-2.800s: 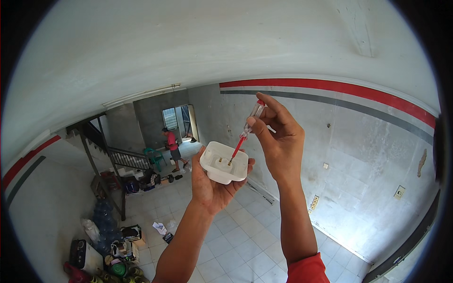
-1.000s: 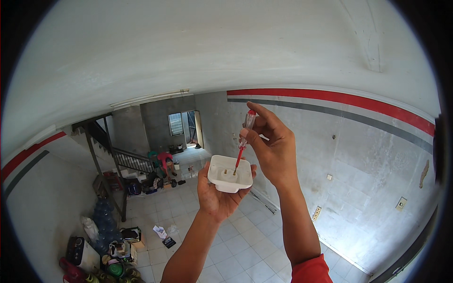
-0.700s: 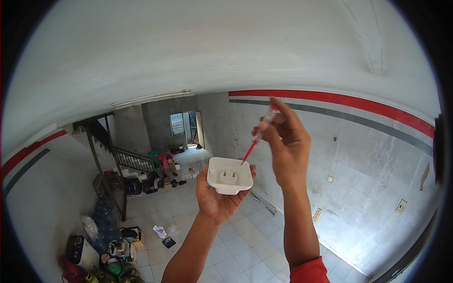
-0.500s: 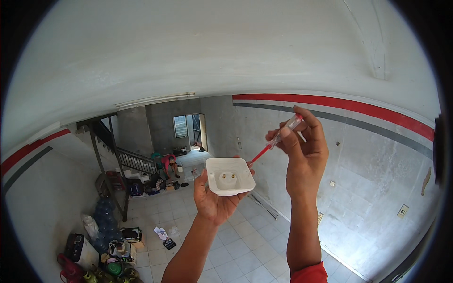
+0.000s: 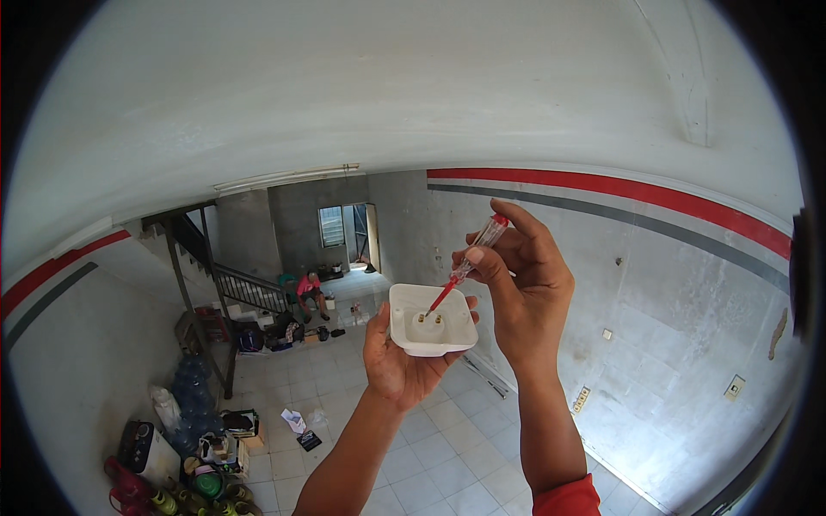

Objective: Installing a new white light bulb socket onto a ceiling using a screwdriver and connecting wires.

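Screwdriver (image 5: 456,277) and white housing (image 5: 458,327), hand-held

White housing: rounded square, open face up; cradled from beneath in left hand (image 5: 396,368), fingers spread around its sides. Brass terminals (image 5: 438,319): two, side by side inside. Screwdriver: clear handle, red shaft; slanted, handle pinched by the fingers of right hand (image 5: 532,297); tip inside white housing, by the left terminal, contact unclear. Tiled floor (image 5: 413,447): well below.

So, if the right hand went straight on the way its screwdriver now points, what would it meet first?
Probably the inside of the white box, by its brass terminals, with the screwdriver tip leading the right hand; whether it touches now is unclear.
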### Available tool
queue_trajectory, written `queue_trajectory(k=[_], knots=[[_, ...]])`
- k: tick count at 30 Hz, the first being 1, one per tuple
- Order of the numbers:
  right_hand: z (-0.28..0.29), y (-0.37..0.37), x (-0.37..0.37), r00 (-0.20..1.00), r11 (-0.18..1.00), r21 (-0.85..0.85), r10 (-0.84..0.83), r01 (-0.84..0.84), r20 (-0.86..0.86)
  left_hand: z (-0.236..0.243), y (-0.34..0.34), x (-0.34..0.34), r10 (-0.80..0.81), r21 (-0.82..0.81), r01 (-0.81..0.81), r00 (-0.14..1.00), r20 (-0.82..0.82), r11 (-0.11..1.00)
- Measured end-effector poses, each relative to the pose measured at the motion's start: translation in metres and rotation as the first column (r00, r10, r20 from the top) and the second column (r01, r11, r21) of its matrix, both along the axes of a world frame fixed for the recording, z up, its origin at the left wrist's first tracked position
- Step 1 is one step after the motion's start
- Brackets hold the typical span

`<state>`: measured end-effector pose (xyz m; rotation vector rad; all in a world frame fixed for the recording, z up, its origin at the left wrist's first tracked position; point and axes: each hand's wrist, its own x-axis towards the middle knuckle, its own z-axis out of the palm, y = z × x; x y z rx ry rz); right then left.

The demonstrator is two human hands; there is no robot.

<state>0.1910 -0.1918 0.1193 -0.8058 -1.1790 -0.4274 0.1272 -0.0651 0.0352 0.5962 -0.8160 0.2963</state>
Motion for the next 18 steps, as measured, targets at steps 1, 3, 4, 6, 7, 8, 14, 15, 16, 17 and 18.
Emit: queue_trajectory(k=[1,3,4,6,7,8,14,15,16,17,18], knots=[[-0.0001,0.0003,0.0007,1.000,1.000,0.000,0.000,0.000,0.001,-0.0001,-0.0005,0.0000,0.000,-0.002,0.000,1.000,-0.002,1.000],[-0.0002,0.0005,0.0013,1.000,1.000,-0.001,-0.001,0.001,0.002,0.0002,-0.0015,-0.0005,-0.003,0.006,0.003,1.000,0.006,1.000],[0.0000,0.0006,0.0014,1.000,1.000,0.001,-0.001,0.001,0.003,0.0000,-0.0017,-0.0008,-0.003,0.005,0.003,1.000,0.005,1.000],[0.0002,0.0003,0.0012,1.000,1.000,0.003,-0.001,0.001,0.004,-0.0002,-0.0020,-0.0012,0.062,0.012,-0.062,0.997,-0.055,0.998],[0.0005,0.0000,0.0009,1.000,1.000,0.005,0.011,-0.011,-0.006,-0.0005,-0.0016,-0.0008,0.063,0.012,-0.063,0.997,-0.054,0.998],[0.0008,-0.0003,0.0009,1.000,1.000,0.008,0.023,-0.023,-0.017,-0.0010,-0.0010,0.0000,0.077,0.017,-0.076,0.995,-0.070,0.997],[0.0004,-0.0001,0.0041,1.000,1.000,-0.010,0.007,-0.007,0.011,-0.0005,-0.0040,0.0025,-0.001,-0.011,0.001,1.000,-0.012,1.000],[0.0000,-0.0001,0.0046,1.000,1.000,-0.010,0.007,-0.007,0.011,-0.0003,-0.0051,0.0021,-0.014,-0.020,0.014,1.000,0.008,1.000],[-0.0004,-0.0003,0.0051,1.000,1.000,-0.017,0.010,-0.010,0.010,-0.0002,-0.0059,0.0016,-0.014,-0.020,0.015,1.000,0.008,1.000],[-0.0007,-0.0006,0.0055,1.000,1.000,-0.024,0.013,-0.012,0.009,-0.0002,-0.0066,0.0012,0.000,-0.023,0.000,1.000,-0.006,1.000],[0.0003,-0.0011,0.0046,1.000,1.000,-0.024,0.014,-0.013,0.010,0.0001,-0.0066,0.0007,0.015,-0.025,-0.016,1.000,-0.020,1.000]])
